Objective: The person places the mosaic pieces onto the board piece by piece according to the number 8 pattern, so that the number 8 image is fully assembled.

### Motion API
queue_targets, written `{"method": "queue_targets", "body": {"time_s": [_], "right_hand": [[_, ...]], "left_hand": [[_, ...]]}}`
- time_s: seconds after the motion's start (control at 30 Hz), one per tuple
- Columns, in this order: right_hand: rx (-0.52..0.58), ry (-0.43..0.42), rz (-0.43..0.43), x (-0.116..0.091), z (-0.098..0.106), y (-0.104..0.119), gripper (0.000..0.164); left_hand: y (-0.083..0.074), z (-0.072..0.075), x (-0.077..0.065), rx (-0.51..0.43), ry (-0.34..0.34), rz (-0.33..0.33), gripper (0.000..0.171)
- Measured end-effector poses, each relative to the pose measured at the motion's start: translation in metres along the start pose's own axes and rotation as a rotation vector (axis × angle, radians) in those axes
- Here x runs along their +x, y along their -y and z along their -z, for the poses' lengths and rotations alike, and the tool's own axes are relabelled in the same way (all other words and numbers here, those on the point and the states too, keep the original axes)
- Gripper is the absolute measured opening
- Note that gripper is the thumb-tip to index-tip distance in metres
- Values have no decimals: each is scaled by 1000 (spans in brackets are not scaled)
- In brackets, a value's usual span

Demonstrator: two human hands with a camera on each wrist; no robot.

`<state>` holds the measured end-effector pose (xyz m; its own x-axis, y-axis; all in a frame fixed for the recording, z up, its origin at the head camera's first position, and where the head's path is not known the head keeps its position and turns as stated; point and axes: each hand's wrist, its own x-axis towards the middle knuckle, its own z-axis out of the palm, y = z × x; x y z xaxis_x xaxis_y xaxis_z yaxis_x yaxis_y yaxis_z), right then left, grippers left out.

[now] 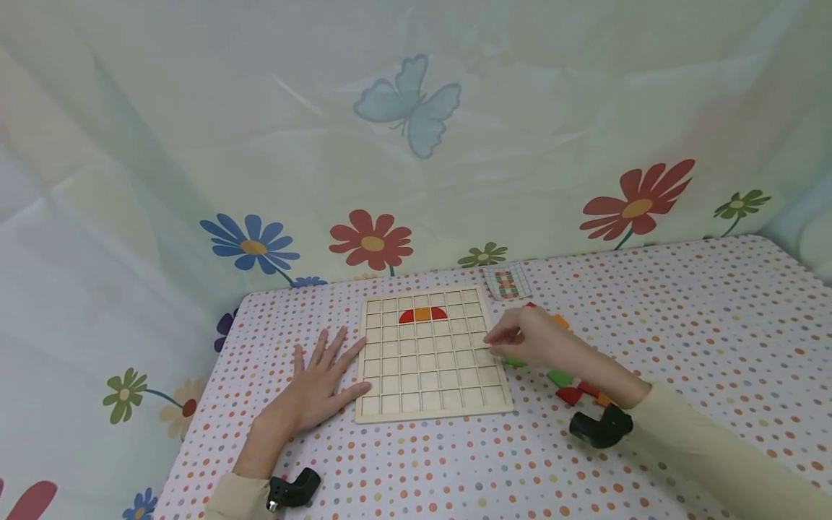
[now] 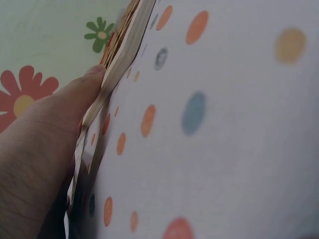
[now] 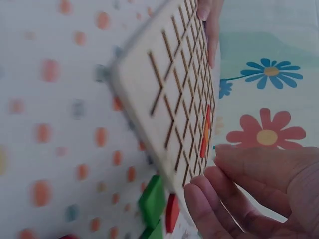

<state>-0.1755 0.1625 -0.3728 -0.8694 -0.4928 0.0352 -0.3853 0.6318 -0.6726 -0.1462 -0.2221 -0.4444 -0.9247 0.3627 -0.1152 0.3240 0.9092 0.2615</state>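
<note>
A pale wooden grid board (image 1: 432,417) lies on the table. In one of its upper rows an orange square (image 1: 422,314) sits between two red quarter-round pieces (image 1: 439,313). My left hand (image 1: 318,390) is spread flat at the board's left side, with its thumb and a finger touching the rim; the left wrist view shows the thumb (image 2: 79,94) on that edge. Above the board's right edge is my right hand (image 1: 526,336), its fingers bent and fingertips close together. Whether a small piece is between them cannot be made out, even in the right wrist view.
Loose green (image 1: 560,378), red (image 1: 569,395) and orange (image 1: 560,321) pieces lie right of the board, partly under my right arm. A small printed pattern card (image 1: 508,282) is behind the board's upper right corner. A flowered cloth (image 1: 520,195) hangs behind the dotted table.
</note>
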Motion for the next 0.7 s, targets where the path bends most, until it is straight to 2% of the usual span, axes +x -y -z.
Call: {"method": "queue_targets", "body": {"time_s": [0.1,0.2,0.43,0.53,0.7], "right_hand": [[1,22,-10,-21,1,-8,10],[-29,7,-4,-39,4,-19,12],[-76,-70,-39,-75,12,-46,18],[-98,-132,-21,-88,16,-59,22],[-121,-177,-60,-103,20,-74,26]], "left_hand": [[1,-1,0,-5,5,-6,81],[1,-3,1,-9,11,-5,81],[0,-3,1,-16,20,1,81],[-1,-3,2,-17,21,0,81],[-1,-3,2,-19,15,-7,80]]}}
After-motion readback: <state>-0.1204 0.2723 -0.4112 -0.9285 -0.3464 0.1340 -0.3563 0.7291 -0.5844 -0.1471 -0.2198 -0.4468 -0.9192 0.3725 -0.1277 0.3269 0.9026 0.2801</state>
